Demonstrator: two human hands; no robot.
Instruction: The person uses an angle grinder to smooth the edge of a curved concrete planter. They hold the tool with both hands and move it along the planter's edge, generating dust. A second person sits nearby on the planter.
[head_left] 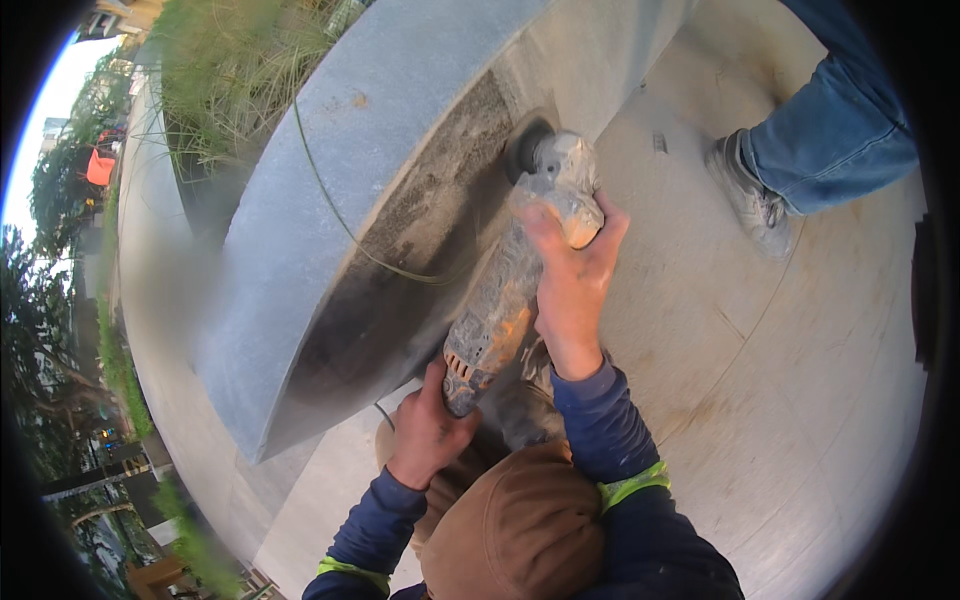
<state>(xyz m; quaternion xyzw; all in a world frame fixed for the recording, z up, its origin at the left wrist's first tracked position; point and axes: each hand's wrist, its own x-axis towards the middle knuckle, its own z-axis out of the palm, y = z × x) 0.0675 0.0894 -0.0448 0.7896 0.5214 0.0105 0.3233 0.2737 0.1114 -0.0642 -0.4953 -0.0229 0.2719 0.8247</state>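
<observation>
Grey-orange, cylindrical grinder (494,305) against a curved, grey, stone-like ledge (385,110). Left hand (428,436) grasps the grinder's rear, right hand (573,285) its front.

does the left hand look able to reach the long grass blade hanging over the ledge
Probably, if the left hand lets go of the angle grinder, whose rear end it grips; nothing visible stands between it and the lower end of the grass blade, though depth is uncertain.
</observation>
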